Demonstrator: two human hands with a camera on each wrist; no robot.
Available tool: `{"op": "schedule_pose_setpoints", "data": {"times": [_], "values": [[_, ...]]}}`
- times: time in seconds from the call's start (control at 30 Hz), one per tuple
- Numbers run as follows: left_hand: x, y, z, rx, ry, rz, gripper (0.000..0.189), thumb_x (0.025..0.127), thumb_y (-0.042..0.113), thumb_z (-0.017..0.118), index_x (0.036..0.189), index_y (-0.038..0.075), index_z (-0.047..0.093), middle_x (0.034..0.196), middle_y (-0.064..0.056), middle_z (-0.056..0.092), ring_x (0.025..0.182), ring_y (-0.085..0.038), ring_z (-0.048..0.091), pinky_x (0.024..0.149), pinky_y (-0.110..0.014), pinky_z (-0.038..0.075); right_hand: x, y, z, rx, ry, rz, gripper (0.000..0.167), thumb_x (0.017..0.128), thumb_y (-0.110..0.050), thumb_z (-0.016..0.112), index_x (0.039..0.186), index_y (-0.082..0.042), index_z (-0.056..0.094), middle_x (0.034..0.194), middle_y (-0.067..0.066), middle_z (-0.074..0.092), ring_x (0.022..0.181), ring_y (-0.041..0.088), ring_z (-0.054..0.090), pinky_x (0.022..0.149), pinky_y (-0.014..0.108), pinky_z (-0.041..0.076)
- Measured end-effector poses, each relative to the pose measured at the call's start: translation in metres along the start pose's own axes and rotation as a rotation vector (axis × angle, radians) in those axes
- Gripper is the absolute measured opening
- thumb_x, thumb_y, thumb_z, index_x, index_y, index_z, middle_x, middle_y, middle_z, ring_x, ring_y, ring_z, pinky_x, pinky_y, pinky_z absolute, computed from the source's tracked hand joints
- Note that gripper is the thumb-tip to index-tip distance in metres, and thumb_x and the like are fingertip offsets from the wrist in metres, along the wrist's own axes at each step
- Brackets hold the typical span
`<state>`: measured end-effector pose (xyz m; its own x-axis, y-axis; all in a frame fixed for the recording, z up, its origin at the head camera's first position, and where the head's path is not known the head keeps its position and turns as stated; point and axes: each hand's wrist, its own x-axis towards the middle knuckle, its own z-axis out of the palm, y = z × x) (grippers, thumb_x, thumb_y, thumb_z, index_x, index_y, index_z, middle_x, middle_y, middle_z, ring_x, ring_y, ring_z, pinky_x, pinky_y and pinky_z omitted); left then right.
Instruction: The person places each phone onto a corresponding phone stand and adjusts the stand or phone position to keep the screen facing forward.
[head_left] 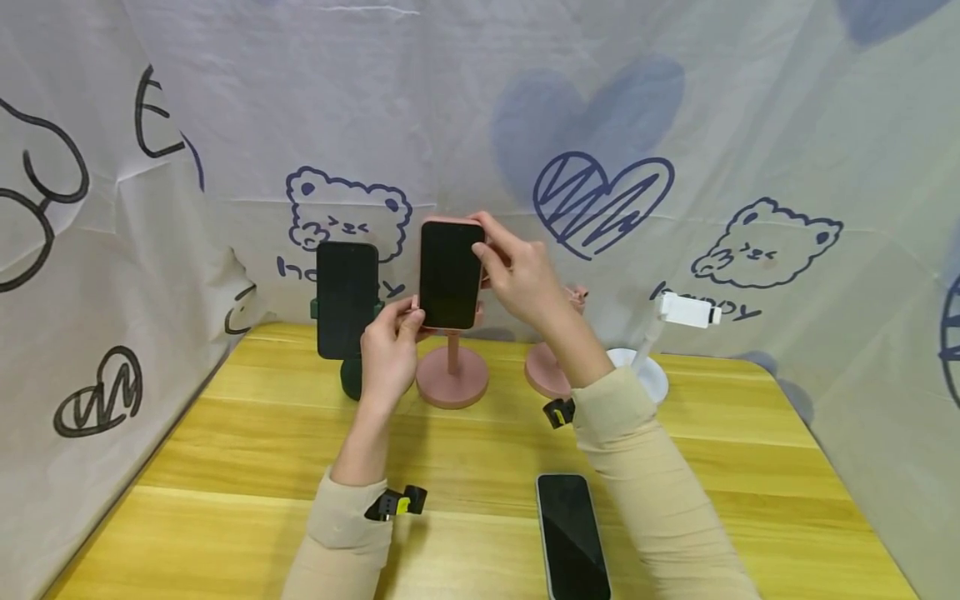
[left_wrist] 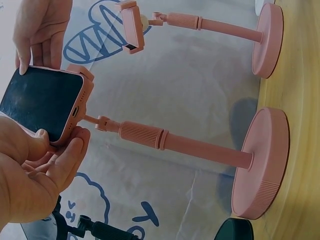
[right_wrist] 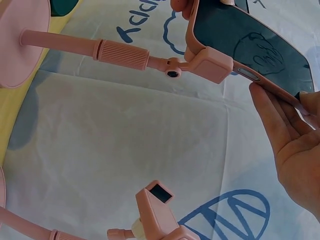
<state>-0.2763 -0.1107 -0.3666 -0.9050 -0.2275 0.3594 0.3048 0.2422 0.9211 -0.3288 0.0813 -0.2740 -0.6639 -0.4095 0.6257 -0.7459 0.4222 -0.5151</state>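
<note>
A smartphone in a pink case (head_left: 450, 275) stands upright, dark screen towards me, at the clamp (right_wrist: 212, 65) of a pink phone stand (head_left: 452, 379). My left hand (head_left: 390, 350) pinches the phone's lower left corner, thumb on the front and fingers behind, as the left wrist view shows. With thumb and fingers, my right hand (head_left: 521, 271) grips the upper right edge. The clamp's pink jaw lies against the phone's long side in the right wrist view. How the clamp sits behind the phone is hidden.
Left of it, a dark green stand (head_left: 350, 379) holds a black phone (head_left: 347, 300). To the right are a second pink stand (head_left: 546, 371), partly behind my right arm, and a white stand (head_left: 686, 311). Another phone (head_left: 573, 537) lies on the wooden table (head_left: 465, 467) near the front.
</note>
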Motion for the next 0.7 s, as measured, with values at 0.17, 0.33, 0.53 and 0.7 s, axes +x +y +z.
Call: {"op": "schedule_pose_setpoints", "data": {"times": [0.17,0.33,0.53,0.7], "values": [[0.0008,0.0003,-0.0006,0.014,-0.007,-0.008,0.036,0.109,0.013,0.054,0.139,-0.005,0.06,0.127,-0.024,0.069,0.108,-0.038,0.073,0.091,-0.04,0.061,-0.0015,-0.0002,0.0007,0.018,-0.003,0.019,0.044,0.109,-0.012,0.055,0.152,-0.007,0.053,0.099,0.018,0.074,0.076,0.029,0.075,0.07,0.035,0.065],[0.0019,-0.0008,-0.0026,0.033,-0.022,-0.004,0.036,0.108,0.014,0.055,0.139,-0.004,0.06,0.126,-0.024,0.07,0.107,-0.038,0.073,0.093,-0.043,0.061,-0.0022,0.0,0.0017,0.022,-0.017,0.032,0.044,0.109,-0.013,0.055,0.152,-0.008,0.053,0.097,0.017,0.074,0.075,0.029,0.075,0.069,0.036,0.065],[0.0021,-0.0026,-0.0037,0.056,-0.029,0.002,0.036,0.108,0.016,0.056,0.138,-0.004,0.061,0.125,-0.023,0.07,0.107,-0.038,0.072,0.095,-0.044,0.06,-0.0044,0.0015,0.0031,0.013,-0.021,0.043,0.043,0.109,-0.014,0.055,0.151,-0.009,0.054,0.095,0.016,0.073,0.073,0.03,0.074,0.066,0.037,0.063],[0.0019,-0.0031,-0.0042,0.054,-0.03,0.009,0.036,0.108,0.016,0.056,0.138,-0.003,0.061,0.126,-0.023,0.07,0.109,-0.036,0.071,0.095,-0.045,0.059,-0.0055,0.0021,0.0049,-0.013,-0.007,0.033,0.041,0.108,-0.013,0.056,0.15,-0.009,0.056,0.097,0.017,0.074,0.073,0.027,0.074,0.066,0.037,0.064]]}}
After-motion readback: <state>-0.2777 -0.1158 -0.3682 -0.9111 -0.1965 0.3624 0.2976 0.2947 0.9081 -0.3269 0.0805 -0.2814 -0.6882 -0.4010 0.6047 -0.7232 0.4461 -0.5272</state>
